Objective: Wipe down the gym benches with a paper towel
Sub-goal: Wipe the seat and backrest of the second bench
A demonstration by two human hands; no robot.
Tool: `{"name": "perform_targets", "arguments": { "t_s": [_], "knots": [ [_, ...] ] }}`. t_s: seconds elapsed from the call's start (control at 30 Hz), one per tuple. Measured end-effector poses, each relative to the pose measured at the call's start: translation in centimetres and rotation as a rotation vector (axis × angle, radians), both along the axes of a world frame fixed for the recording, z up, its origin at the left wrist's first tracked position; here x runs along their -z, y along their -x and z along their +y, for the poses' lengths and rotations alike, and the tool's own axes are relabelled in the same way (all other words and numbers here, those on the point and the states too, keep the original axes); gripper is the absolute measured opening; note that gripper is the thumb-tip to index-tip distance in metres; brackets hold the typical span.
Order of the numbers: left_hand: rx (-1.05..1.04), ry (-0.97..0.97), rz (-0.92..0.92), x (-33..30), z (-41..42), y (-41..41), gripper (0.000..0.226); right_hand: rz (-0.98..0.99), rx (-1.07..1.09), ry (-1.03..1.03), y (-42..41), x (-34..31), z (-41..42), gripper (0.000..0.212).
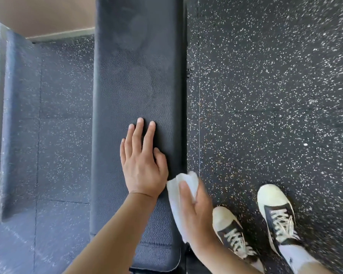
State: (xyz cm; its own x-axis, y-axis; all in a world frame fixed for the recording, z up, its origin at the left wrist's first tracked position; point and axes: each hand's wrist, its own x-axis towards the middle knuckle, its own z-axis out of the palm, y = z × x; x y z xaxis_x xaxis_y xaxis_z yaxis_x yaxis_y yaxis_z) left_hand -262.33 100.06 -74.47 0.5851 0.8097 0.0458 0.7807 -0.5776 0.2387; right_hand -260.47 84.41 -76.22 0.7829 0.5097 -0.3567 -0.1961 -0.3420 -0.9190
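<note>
nearby, sneakers [253, 224] on speckled floor [265, 86]

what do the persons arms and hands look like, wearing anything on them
Both forearms are bare as far as the frame shows: no sleeves, gloves, watch or rings visible on the left hand or the right hand. A faint crease or line crosses the left wrist. Nails are short and unpainted. The right hand is slightly blurred.

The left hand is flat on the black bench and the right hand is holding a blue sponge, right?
Not quite. The head view shows the right hand holding a white paper towel, not a blue sponge. The left hand does lie flat on the black bench.
</note>
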Motion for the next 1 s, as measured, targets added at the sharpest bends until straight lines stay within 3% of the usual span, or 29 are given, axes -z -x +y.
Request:
{"name": "perform_targets", "arguments": {
  "t_s": [0.13,0.27,0.4,0.67,0.77,1.0],
  "knots": [
    [-0.001,-0.019,-0.005,0.0,0.1,-0.2,0.067,-0.018,-0.010,0.039,-1.9,0.4,1.4,0.017],
    [-0.005,-0.016,-0.015,-0.1,-0.1,-0.2,0.067,-0.006,-0.020,-0.013,-7.7,1.1,6.5,0.037],
    [-0.017,0.001,0.000,-0.7,-0.4,-0.5,0.067,-0.025,0.047,0.012,-10.4,0.2,9.9,0.038],
    [-0.101,0.051,-0.069,-1.1,-2.3,0.5,0.058,-0.026,-0.108,0.052,-0.2,0.4,-1.1,0.016],
    [-0.093,0.066,-0.060,-1.3,-5.0,3.3,0.058,0.007,-0.205,0.075,2.5,0.2,-4.9,0.034],
    [-0.136,0.071,0.052,-2.3,-8.2,12.1,0.060,-0.136,-0.356,0.084,-4.6,-1.9,-0.2,0.020]
  ]
}}
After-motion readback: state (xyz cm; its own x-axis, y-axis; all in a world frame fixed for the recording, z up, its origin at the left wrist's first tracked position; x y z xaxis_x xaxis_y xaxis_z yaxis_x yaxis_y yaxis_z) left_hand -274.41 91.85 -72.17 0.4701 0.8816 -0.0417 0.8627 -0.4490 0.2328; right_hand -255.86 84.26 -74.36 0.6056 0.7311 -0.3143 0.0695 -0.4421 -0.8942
